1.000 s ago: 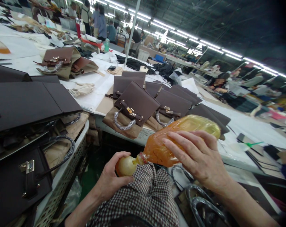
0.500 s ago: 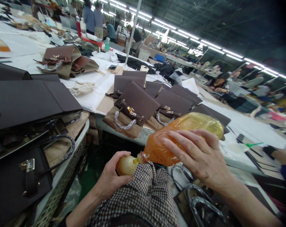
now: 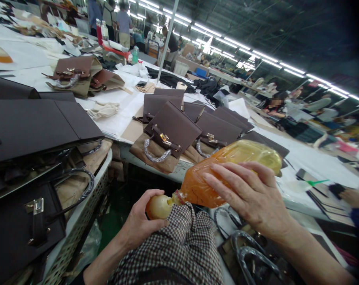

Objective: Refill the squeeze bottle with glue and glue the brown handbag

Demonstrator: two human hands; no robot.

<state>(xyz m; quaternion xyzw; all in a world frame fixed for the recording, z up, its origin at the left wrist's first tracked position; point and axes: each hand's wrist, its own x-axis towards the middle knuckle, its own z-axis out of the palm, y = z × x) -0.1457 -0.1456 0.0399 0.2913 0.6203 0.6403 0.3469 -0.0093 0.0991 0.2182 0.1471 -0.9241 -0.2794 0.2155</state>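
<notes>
My right hand (image 3: 247, 190) grips a large clear plastic bottle (image 3: 203, 178) of orange-amber liquid, tilted with its neck down to the left. Its mouth meets the opening of a small whitish squeeze bottle (image 3: 159, 207), which also has orange liquid in it. My left hand (image 3: 142, 215) is wrapped around the small bottle, above my checked clothing (image 3: 170, 245). Just beyond the hands, a dark brown handbag (image 3: 176, 126) with plastic-wrapped handles lies at the table edge.
At the left, a plastic crate (image 3: 75, 233) holds dark handbags. Reddish-brown bags (image 3: 75, 75) and white gloves (image 3: 104, 110) lie on the white table. A green-tipped bottle (image 3: 304, 184) lies at right, near a co-worker's hand (image 3: 353, 197). Wrapped handles (image 3: 250, 253) are below my right arm.
Both hands and both bottles hold nearly the same position. In the background, people standing at the far end have shifted.
</notes>
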